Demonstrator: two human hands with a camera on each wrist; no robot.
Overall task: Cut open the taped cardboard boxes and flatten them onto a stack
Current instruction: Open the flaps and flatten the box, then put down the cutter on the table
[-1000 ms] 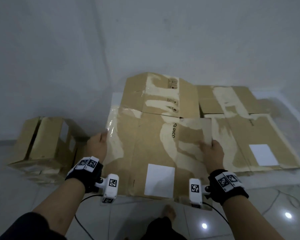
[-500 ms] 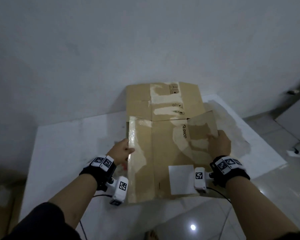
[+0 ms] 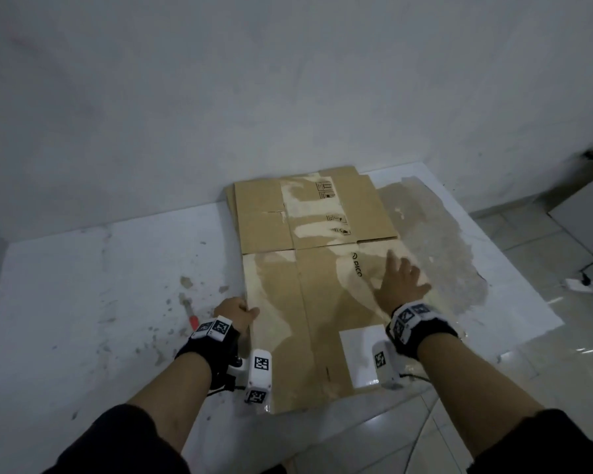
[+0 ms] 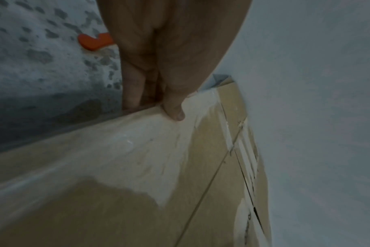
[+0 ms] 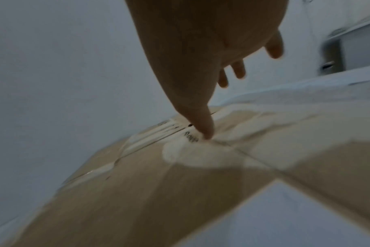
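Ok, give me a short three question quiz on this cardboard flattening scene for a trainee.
1. True or false: the left hand pinches the edge of the flattened cardboard box.
2. The right hand is: A) clenched around a knife, B) spread open on the cardboard, C) out of view.
3. What colour is the tool lying on the white mat beside the left hand?

Key
1. True; the thumb lies on top and the fingers curl at the edge.
2. B.
3. Orange-red.
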